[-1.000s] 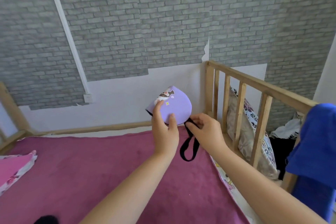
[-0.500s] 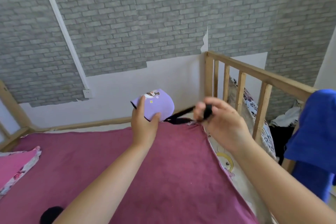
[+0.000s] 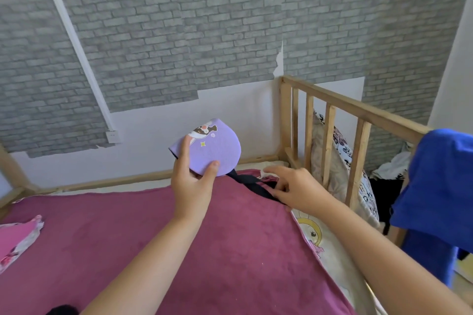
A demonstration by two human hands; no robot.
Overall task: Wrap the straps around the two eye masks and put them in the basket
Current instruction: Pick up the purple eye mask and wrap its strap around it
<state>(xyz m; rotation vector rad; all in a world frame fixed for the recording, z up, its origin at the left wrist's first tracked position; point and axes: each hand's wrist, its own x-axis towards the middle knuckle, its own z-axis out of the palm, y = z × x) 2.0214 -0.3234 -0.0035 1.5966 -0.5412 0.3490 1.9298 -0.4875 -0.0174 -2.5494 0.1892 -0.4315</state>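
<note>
My left hand (image 3: 192, 184) holds a folded purple eye mask (image 3: 216, 149) with a cartoon print, raised above the far end of the bed. Its black strap (image 3: 252, 183) runs down and to the right from the mask's lower edge, twisted and pulled taut. My right hand (image 3: 294, 190) pinches the strap's far end near the bed's right edge, fingers partly spread. No second mask and no basket are in view.
A magenta blanket (image 3: 179, 238) covers the bed. A wooden rail (image 3: 353, 120) runs along the right, with a patterned pillow (image 3: 343, 169) behind it and a blue cloth (image 3: 440, 186) hung over its end. A pink pillow (image 3: 18, 240) lies at the left edge.
The strap hung in a loose loop a second ago. My right hand pulled it out to the right and then dropped lower, so it now runs taut and twisted. The mask stays in my left hand.
</note>
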